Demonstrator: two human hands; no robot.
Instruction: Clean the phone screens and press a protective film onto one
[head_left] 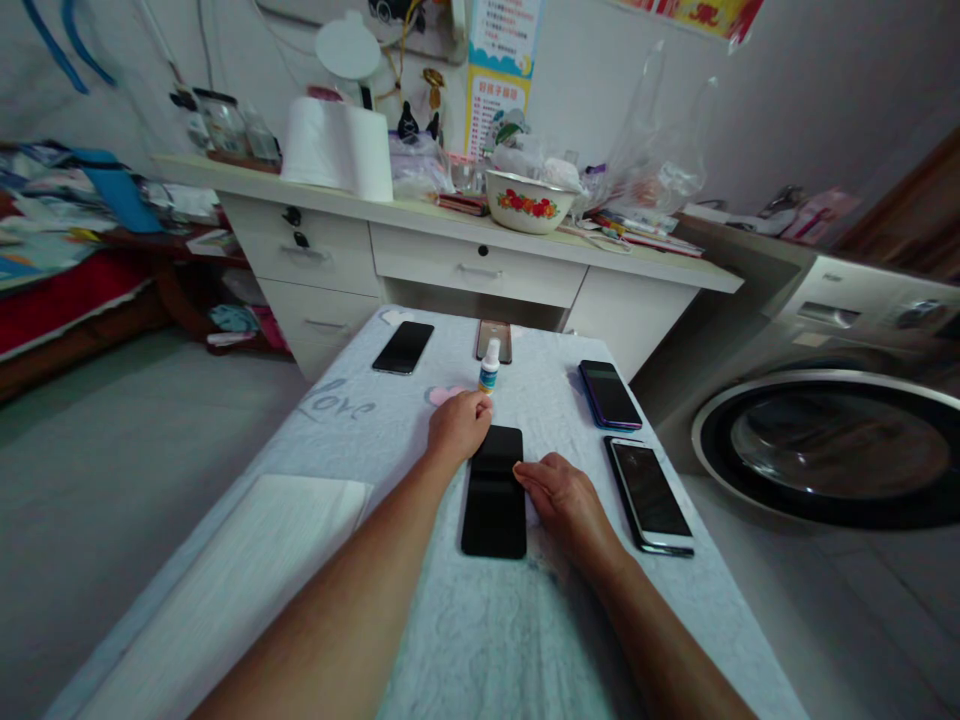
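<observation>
The work in hand centres on the black phone, which lies flat, glossy face up, in the middle of the frame on the cloth-covered tabletop. Both hands are at it, so the step looks like close fingertip work along its edges.

The left hand is at the phone's upper left corner, its fingers curled in and closed; whether they grip the corner or only rest by it, I cannot tell. The right hand is at the upper part of the right edge, thumb and forefinger brought together in a pinch. A pale spot shows at the tips, but whether something thin is held there is too small to tell.

Just beyond the left hand stands a small white-capped bottle, upright; contact between the two is unclear. Behind it lies a brownish phone, with a dark phone at the upper left of the tabletop. Toward the right of the frame lie a purple-edged phone and, nearer, a white-framed phone.

As I judge it, the next move calls for a light, precise right-hand pinch, with the left steadying the far corner so the phone does not slide on the cloth.
</observation>
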